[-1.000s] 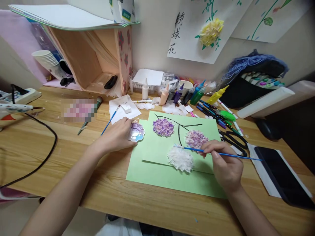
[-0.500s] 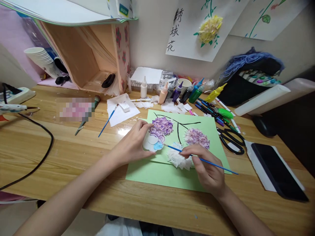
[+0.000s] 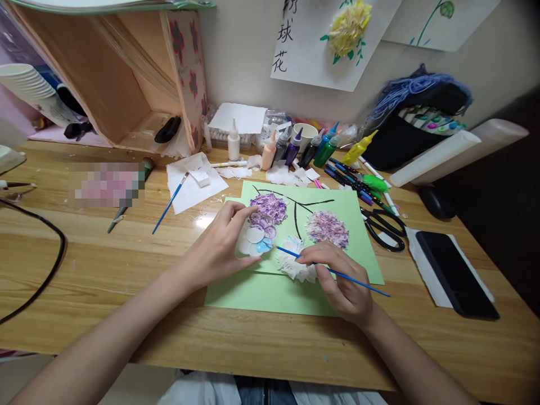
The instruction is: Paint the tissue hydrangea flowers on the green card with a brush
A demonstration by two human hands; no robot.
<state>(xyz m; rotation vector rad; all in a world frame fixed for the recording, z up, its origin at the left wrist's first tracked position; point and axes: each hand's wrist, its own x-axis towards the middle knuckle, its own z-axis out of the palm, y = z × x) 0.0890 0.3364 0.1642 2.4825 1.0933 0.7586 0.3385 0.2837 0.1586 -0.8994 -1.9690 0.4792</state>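
My left hand (image 3: 225,242) grips the edge of a white flower-shaped paint palette (image 3: 244,246) between thumb and fingers. Light blue paint lies in one well, and purple stains show in others. Pinched in my right hand (image 3: 343,284) is a slim blue paintbrush (image 3: 358,282), its tip at the palette's blue well. Beneath both hands lies a light green sheet (image 3: 253,295) with black drawn stems. Two purple-tinted paper flowers (image 3: 328,229) sit on it, the left one partly behind the palette. A white paper flower (image 3: 291,264) is partly covered by my right hand.
Several paint bottles (image 3: 293,147) and pens (image 3: 354,183) line the back. Black scissors (image 3: 386,228) and a phone (image 3: 453,273) lie to the right. Another paintbrush (image 3: 169,205) rests partly on a white tissue (image 3: 217,183) at left, near a pink box (image 3: 185,84).
The camera view has shifted, so everything appears farther left and slightly higher. Both hands keep their holds, and the brush tip stays by the blue paint.
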